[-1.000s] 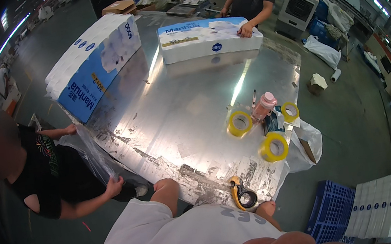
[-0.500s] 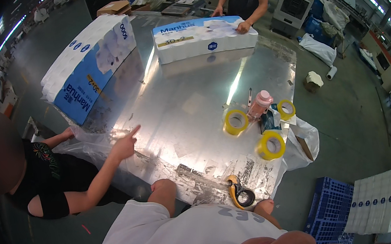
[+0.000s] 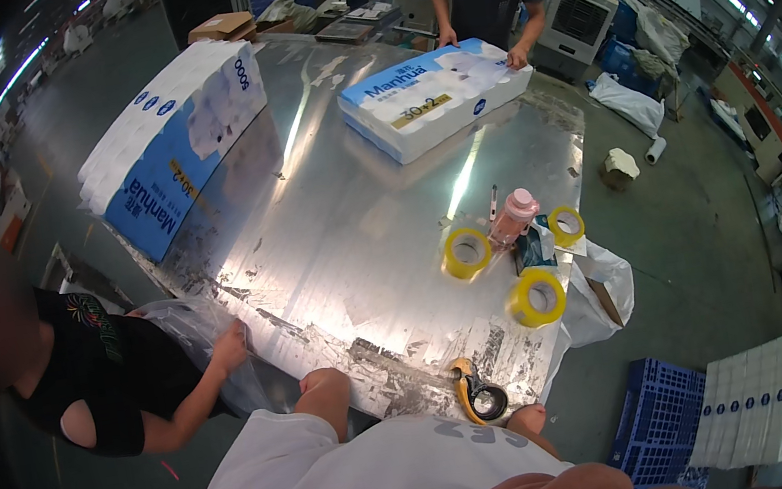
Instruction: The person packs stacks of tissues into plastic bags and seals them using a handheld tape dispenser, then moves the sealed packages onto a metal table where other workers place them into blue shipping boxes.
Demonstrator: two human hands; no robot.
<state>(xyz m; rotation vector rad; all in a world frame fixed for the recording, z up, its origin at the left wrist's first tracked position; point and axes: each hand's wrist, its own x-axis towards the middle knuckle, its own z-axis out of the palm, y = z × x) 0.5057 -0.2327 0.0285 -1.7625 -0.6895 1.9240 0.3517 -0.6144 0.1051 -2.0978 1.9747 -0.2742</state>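
My left hand point(image 3: 324, 384) rests at the near edge of the metal-topped table point(image 3: 350, 240); its fingers are hidden. To the right, my right hand point(image 3: 528, 418) is at the near corner, mostly covered by my white shirt, fingers hidden too. Close to it lies a yellow tape dispenser point(image 3: 469, 390) with a dark ring. Beyond it are yellow tape rolls point(image 3: 538, 298) and a pink bottle point(image 3: 515, 216). At the far side, a person in a dark shirt holds a blue-and-white toilet paper pack point(image 3: 440, 95). A second such pack point(image 3: 184, 144) stands at the table's left side.
On my left, a person in black point(image 3: 118, 376) handles clear plastic film point(image 3: 191, 325) by the table edge. A white plastic bag point(image 3: 600, 289) hangs off the right side. A blue crate point(image 3: 655, 418) and white wrapped rolls point(image 3: 748, 403) are on the floor at right.
The far person has turned the pack, its left end now nearer me. The person at left has drawn a pointing hand back from the table to the plastic film. My hands stay put.
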